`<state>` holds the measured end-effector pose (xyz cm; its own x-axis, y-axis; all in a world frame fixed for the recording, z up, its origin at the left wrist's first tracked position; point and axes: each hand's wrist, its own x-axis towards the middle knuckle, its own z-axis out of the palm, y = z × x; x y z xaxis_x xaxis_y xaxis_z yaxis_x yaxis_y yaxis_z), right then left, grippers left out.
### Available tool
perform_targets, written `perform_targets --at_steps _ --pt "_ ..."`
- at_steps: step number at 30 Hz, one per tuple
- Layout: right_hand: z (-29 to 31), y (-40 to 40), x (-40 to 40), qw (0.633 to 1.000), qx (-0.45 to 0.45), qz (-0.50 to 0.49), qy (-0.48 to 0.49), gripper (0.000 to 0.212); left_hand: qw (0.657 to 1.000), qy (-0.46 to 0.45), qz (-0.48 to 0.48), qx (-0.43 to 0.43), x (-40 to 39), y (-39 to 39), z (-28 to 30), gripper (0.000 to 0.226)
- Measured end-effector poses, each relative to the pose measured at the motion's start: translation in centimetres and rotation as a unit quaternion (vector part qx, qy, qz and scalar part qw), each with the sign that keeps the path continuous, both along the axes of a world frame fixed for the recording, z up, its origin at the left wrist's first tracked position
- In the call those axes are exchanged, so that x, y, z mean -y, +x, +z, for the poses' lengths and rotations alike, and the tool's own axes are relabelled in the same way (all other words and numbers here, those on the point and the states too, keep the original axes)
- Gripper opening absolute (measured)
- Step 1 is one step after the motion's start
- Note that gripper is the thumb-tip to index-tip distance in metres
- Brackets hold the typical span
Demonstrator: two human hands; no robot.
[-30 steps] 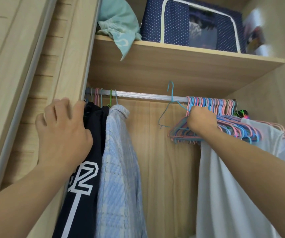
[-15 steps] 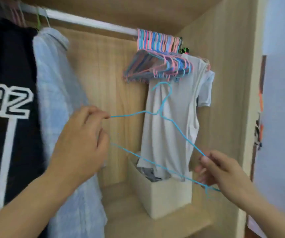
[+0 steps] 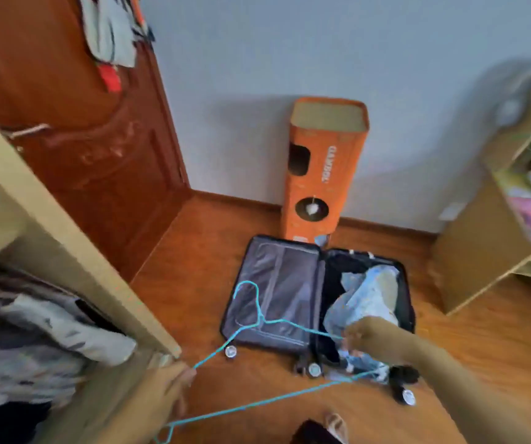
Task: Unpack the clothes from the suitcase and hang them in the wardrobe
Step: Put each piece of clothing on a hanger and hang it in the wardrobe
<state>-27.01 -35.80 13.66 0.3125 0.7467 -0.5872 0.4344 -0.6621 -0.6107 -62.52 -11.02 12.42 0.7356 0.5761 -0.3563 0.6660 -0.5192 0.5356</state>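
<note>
Left hand [image 3: 174, 387] pinching, right hand [image 3: 365, 338] gripping, both arms outstretched

view swung from wardrobe to open suitcase [image 3: 317, 302]; hanger [image 3: 259, 318] carried along.

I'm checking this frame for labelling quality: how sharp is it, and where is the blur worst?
Head view: soft with motion blur throughout, worst at the edges, on the wardrobe clothes and the shelf unit; the blue hanger, suitcase and orange box stay recognisable; wide-angle bending shows; even light, soft shadows.
</note>
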Motion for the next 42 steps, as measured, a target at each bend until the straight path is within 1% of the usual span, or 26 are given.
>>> perform_targets --at_steps 1,2,3,4,6,7,9,10,12,13,14,17,19,21,23,25,27,29,31,33,35,36,38,40,41,42 --pt "-1.4 1.9 2.1 0.998 0.039 0.011 -0.038 0.02 0.999 -0.016 -0.024 -0.02 1.8 3.9 -1.0 0.026" --pt "-2.4 3.3 3.9 0.994 0.066 0.031 -0.077 0.045 0.998 -0.028 -0.043 -0.032 3.3 7.6 -2.1 0.016" --pt "-3.1 4.4 5.2 0.995 0.054 0.018 -0.082 0.063 0.997 -0.033 -0.065 -0.032 4.8 11.3 -2.6 0.015" --pt "-3.3 5.2 6.2 0.997 0.034 -0.026 -0.07 0.064 0.995 -0.031 -0.092 -0.033 6.1 14.8 -3.1 0.018" --pt "-3.4 6.8 7.5 0.991 0.003 -0.136 -0.007 0.052 0.988 -0.023 -0.15 -0.038 8.7 21.2 -3.7 0.027" --pt "-3.7 7.7 8.1 0.981 -0.01 -0.193 0.032 0.042 0.984 -0.021 -0.172 -0.031 10.0 24.0 -4.0 0.028" --pt "-5.0 10.5 9.0 0.942 -0.027 -0.327 0.073 0.01 0.975 -0.01 -0.221 -0.013 12.2 28.6 -4.7 0.025" --pt "-6.4 12.1 9.5 0.923 -0.013 -0.376 0.084 0.017 0.971 -0.003 -0.241 -0.005 13.0 30.5 -5.5 0.025" --pt "-8.9 15.0 10.4 0.905 0.013 -0.416 0.088 0.044 0.965 -0.012 -0.262 -0.001 14.4 33.5 -7.4 0.027" --pt "-10.2 16.4 10.9 0.904 0.02 -0.418 0.089 0.051 0.965 -0.025 -0.26 -0.016 15.0 34.7 -8.6 0.028" --pt "-11.2 17.6 11.2 0.905 0.023 -0.419 0.077 0.048 0.966 -0.048 -0.251 -0.04 15.5 35.7 -10.1 0.03" --pt "-14.4 20.8 12.7 0.905 0.054 -0.421 0.011 0.029 0.964 -0.164 -0.178 -0.109 15.8 37.8 -15.0 0.029" --pt "-16.6 22.9 13.9 0.894 0.07 -0.44 -0.051 0.027 0.961 -0.216 -0.097 -0.144 15.1 38.9 -18.6 0.018" --pt "-18.8 25.2 15.1 0.88 0.077 -0.459 -0.092 0.027 0.95 -0.247 -0.036 -0.187 14.0 39.9 -22.9 0.017" --pt "-20.4 27.9 15.5 0.865 0.095 -0.478 -0.117 0.024 0.937 -0.265 -0.012 -0.228 13.2 41.6 -27.3 0.025" --pt "-22.8 31.0 15.4 0.845 0.095 -0.513 -0.118 0.02 0.93 -0.256 -0.006 -0.264 13.1 43.6 -32.2 0.03" --pt "-26.3 34.2 15.2 0.836 0.111 -0.526 -0.108 0.025 0.923 -0.265 0.046 -0.276 13.6 47.1 -36.7 0.03" --pt "-30.8 37.5 14.8 0.845 0.124 -0.509 -0.109 0.033 0.913 -0.297 0.091 -0.265 14.8 51.2 -41.5 0.029" --pt "-35.6 40.7 14.6 0.861 0.113 -0.486 -0.101 0.025 0.906 -0.312 0.125 -0.255 16.3 55.4 -46.4 0.027" --pt "-40.5 43.9 15.4 0.873 0.105 -0.47 -0.082 0.022 0.894 -0.31 0.176 -0.27 17.8 59.2 -51.1 0.025" --pt "-44.7 47.1 16.4 0.881 0.095 -0.459 -0.057 0.024 0.878 -0.296 0.272 -0.261 19.4 61.9 -56.4 0.041" --pt "-46.4 48.6 17.0 0.888 0.079 -0.451 -0.048 0.024 0.862 -0.284 0.326 -0.264 20.0 62.7 -58.6 0.05" --pt "-49.3 51.1 18.5 0.899 0.05 -0.433 -0.03 0.025 0.835 -0.26 0.416 -0.248 21.3 64.1 -61.9 0.06" --pt "-51.0 53.2 19.7 0.908 0.039 -0.418 -0.01 0.025 0.816 -0.23 0.483 -0.218 22.3 65.3 -64.4 0.066" --pt "-51.9 54.0 20.6 0.911 0.037 -0.411 -0.008 0.024 0.812 -0.218 0.503 -0.202 22.7 65.7 -65.2 0.065" --pt "-52.5 54.6 21.3 0.911 0.037 -0.41 -0.007 0.024 0.814 -0.208 0.508 -0.188 23.1 66.1 -65.7 0.057"
